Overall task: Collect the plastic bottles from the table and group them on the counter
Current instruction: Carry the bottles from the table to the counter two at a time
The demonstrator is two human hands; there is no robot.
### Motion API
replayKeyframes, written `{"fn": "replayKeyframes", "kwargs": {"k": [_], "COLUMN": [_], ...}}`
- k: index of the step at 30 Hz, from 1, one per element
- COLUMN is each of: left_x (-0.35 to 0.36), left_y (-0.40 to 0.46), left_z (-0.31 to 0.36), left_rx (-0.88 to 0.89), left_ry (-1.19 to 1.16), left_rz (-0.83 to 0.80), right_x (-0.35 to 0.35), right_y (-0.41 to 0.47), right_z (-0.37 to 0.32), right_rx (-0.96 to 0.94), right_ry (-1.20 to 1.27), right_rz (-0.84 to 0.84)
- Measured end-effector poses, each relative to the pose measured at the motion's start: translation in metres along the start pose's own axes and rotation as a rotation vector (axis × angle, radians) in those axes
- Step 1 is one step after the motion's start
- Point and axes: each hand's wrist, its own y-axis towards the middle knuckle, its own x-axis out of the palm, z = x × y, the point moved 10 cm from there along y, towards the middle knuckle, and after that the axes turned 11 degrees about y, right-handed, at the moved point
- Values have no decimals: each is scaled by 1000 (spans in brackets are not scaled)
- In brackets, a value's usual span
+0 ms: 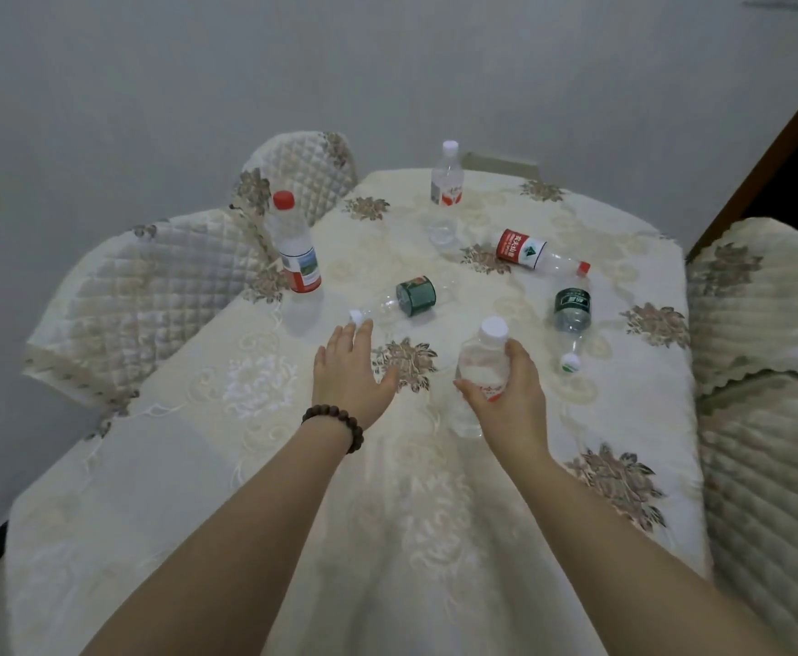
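Several plastic bottles are spread over a table (255,456) with a cream embroidered cloth. My right hand (510,395) grips a clear white-capped bottle (482,357), held upright. My left hand (354,371) is open, its fingertips at the white cap of a green-label bottle (401,300) that lies on its side. A tall red-capped bottle (295,248) stands at the left. A white-capped bottle (446,175) stands at the far edge. A red-label bottle (529,250) lies at the right, and a dark-green-label bottle (572,314) lies below it.
Quilted chair covers flank the table: two chairs at the left (150,286) (302,168) and one at the right (761,295). A grey wall rises behind. A dark door frame (775,149) runs along the upper right. No counter is in view.
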Motion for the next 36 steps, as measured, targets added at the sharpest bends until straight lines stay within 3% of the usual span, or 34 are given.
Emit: {"fn": "replayKeyframes", "kwargs": {"k": [12,19,26,36], "left_x": [80,119,121,107], "left_y": [146,185,155,24], "left_z": [9,9,-5,-17], "left_rx": [141,153,19,-163], "left_ry": [95,171,71,-189], "left_rz": [-76,-183,-228,-361], "right_x": [2,1,2,-5], "right_y": [74,87,79,36], "right_z": [13,22,21,11], "right_rx": [-38,-80,-102,-107], "right_ry": [1,7,25,36], "right_rz": [77,79,96,34]}}
